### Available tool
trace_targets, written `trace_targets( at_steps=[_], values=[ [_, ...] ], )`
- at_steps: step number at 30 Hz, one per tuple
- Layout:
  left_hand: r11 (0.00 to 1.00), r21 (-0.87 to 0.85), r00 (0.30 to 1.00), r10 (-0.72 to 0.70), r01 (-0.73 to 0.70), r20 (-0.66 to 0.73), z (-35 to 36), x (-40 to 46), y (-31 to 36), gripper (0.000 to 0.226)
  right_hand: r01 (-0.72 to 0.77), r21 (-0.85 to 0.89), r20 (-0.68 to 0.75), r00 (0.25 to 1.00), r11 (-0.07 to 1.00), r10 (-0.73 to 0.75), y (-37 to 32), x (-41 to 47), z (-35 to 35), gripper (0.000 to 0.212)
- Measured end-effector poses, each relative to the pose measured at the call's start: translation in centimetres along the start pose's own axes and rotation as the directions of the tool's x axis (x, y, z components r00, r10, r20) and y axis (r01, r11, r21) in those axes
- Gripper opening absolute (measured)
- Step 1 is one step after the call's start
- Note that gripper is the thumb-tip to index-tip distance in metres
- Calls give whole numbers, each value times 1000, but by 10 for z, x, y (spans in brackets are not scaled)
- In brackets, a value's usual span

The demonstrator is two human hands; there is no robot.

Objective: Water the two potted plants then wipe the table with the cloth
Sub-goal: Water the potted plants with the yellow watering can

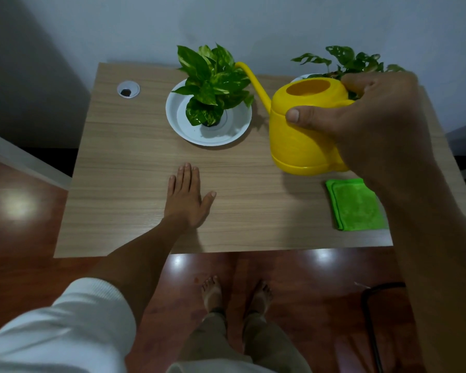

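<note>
Wood-grain table [135, 168] set against a pale wall, seen from above over a glossy reddish floor [24, 238]. Right hand [366, 130] grips the handle of the yellow watering can [304, 135], thumb pressed along the can's side and fingers curled over the top of the handle; the can appears raised just off the table, its long spout [253, 82] angled up and leftward so that the tip reaches the leaves of the left plant [213, 82]. That plant (variegated green and cream foliage) stands in a small dark pot at the centre of a white saucer [178, 117]. Behind the can and hand, the right plant [347, 60] shows only its perforated leaves; its pot is hidden. Left hand [187, 197] lies flat on the table, palm down, fingers straight and together, thumb spread, holding nothing. Folded green cloth [355, 204] rests near the table's front right edge, just below the can and partly covered by the right forearm. Round grey cable grommet [128, 89] sits in the table's far left corner. 2 bare feet [211, 292] stand on the floor below the near edge.
</note>
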State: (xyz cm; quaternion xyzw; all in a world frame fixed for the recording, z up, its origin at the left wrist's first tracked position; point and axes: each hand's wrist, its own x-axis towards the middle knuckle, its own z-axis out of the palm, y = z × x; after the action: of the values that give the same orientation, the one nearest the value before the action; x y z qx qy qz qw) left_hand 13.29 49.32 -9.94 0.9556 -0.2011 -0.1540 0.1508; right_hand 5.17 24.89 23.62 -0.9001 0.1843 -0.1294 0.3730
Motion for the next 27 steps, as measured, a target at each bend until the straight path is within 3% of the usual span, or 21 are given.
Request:
trace_targets(
  at_steps=[4,10,14,17,21,27],
  values=[
    [1000,1,1000,-12,12,9,0,1,0,89,71,-57,-126,989,996,-78,0,4,13,81],
    [1000,-9,1000,-9,9,10,1,1,0,89,69,-77,-88,993,995,-76,-5,-2,16,63],
    [1000,-17,1000,-6,6,8,0,1,0,88,98,-55,-101,989,994,-103,-13,3,18,84],
    [1000,-21,1000,-4,4,7,-1,1,0,88,84,-42,-87,992,996,-88,-16,9,18,81],
    [1000,-19,1000,-4,4,0,0,1,0,89,72,-52,-130,989,996,-78,-17,15,23,95],
    [1000,-2,1000,-4,4,1,0,0,-1,89,21,-62,-158,987,998,-31,-15,14,17,86]
  ],
)
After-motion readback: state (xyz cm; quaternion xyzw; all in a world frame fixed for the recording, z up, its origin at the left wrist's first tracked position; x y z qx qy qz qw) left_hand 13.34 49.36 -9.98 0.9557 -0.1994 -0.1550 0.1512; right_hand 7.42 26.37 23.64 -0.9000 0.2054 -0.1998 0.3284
